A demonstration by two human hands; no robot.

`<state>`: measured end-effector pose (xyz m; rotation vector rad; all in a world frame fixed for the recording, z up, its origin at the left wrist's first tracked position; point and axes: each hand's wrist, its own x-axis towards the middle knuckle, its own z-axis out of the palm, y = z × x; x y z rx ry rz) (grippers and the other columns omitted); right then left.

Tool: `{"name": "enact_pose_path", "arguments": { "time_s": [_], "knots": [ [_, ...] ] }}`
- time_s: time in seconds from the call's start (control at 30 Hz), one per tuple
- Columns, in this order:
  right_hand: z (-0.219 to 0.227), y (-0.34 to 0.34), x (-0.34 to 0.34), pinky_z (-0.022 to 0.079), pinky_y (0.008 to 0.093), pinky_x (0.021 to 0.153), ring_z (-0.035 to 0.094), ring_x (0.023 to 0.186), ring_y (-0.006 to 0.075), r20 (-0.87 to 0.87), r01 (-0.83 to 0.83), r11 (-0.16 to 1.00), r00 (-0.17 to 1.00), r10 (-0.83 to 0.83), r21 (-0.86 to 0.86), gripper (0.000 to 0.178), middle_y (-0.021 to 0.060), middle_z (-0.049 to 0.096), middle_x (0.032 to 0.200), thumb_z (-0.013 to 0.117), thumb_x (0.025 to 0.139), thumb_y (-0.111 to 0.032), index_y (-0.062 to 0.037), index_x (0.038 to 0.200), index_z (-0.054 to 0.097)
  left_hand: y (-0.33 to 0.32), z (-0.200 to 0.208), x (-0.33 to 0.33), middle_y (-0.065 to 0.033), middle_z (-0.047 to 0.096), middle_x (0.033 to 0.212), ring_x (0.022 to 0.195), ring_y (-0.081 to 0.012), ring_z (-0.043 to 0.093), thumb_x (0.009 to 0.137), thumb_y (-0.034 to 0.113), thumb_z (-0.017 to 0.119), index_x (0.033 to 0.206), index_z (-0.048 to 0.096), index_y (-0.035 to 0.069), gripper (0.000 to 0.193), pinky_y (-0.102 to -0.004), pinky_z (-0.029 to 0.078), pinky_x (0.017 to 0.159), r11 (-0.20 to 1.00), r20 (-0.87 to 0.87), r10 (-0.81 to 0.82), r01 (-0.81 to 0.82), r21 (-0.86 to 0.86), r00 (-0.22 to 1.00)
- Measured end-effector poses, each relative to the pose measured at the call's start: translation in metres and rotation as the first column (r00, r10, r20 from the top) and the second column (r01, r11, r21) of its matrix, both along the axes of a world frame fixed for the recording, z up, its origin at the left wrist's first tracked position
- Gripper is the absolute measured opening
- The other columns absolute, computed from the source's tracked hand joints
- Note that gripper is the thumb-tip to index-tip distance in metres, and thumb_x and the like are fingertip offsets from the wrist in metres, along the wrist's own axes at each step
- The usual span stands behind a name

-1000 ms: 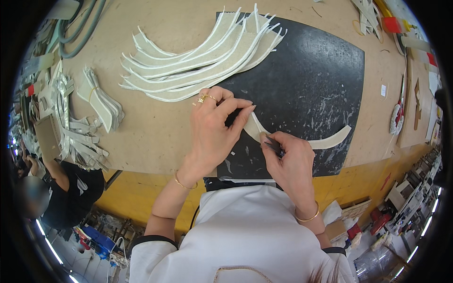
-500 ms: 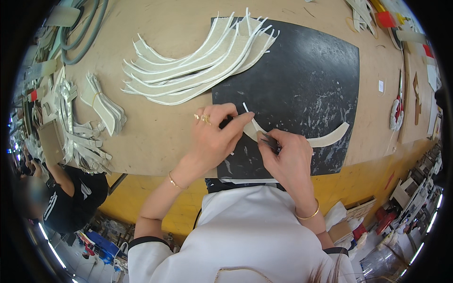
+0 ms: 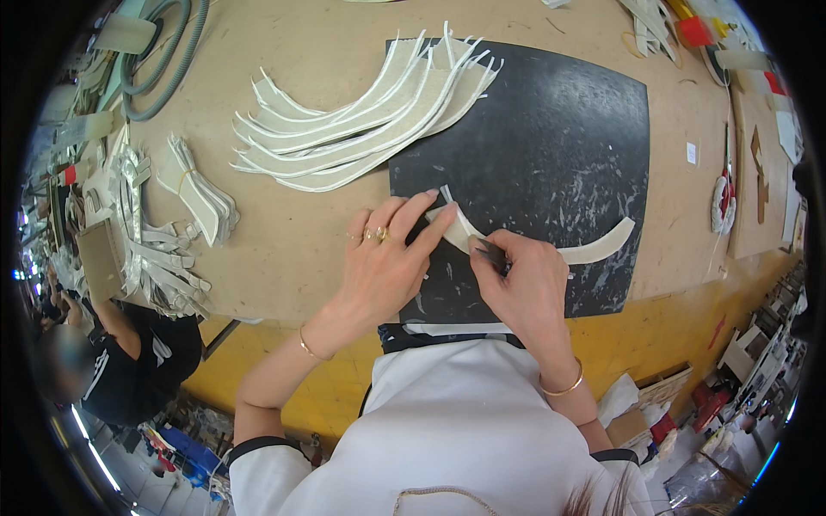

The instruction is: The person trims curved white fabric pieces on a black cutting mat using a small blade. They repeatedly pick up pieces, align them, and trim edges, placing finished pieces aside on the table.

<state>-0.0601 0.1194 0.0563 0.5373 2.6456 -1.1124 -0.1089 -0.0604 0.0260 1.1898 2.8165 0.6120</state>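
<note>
A curved cream piece (image 3: 602,247) with a white strip (image 3: 456,206) along its inner edge lies on a black mat (image 3: 551,120). My left hand (image 3: 385,254) rests at the piece's left end, fingers stretched and apart, the index fingertip touching beside the strip. My right hand (image 3: 527,273) is closed round a small dark pointed metal tool (image 3: 490,252), probably snips; its tip is at the piece near the strip. The hand covers the middle of the piece and most of the tool.
Overlapping curved pieces with white edging (image 3: 344,138) lie at the far left of the mat. Further left are a banded bundle (image 3: 200,193) and a heap of pale strips (image 3: 159,267). Red-handled scissors (image 3: 724,202) lie right. A co-worker (image 3: 138,361) is at the left.
My left fingers have spread and flattened over the piece's left end. The white strip's free end now lies closer along the edge. My right hand stays almost in place with the tool.
</note>
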Motion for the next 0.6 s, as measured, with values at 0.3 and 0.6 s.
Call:
{"name": "enact_pose_path", "arguments": {
  "time_s": [0.3, 0.6],
  "knots": [
    [0.003, 0.002, -0.001, 0.037, 0.0349, 0.048, 0.05, 0.043, 0.0241, 0.066, -0.014, 1.0, 0.998, 0.015, -0.01, 0.022, 0.0102, 0.053, 0.051, 0.069, 0.085, -0.022, -0.0016, 0.075, 0.069, -0.004, -0.001, 0.006, -0.0009, 0.035, 0.157, 0.142, -0.0218, 0.036, 0.08, 0.007, 0.064, 0.142, 0.049, 0.013, 0.064, -0.0427, 0.031, 0.111, 0.976, 0.072, -0.162, 0.171, -0.133, 0.984],
    [0.012, 0.009, 0.011, 0.036, 0.031, 0.049, 0.045, 0.047, 0.0165, 0.01, 0.059, 0.989, 0.998, -0.058, -0.138, 0.019, 0.0087, 0.056, 0.057, 0.069, 0.087, -0.018, 0.0009, 0.083, 0.071, -0.003, -0.001, 0.003, -0.0037, 0.035, 0.157, 0.144, -0.0256, 0.033, 0.08, 0.003, 0.062, 0.149, 0.036, 0.007, 0.074, -0.0472, 0.026, 0.117, 0.988, 0.235, -0.116, 0.136, -0.073, 0.965]
  ]
}}
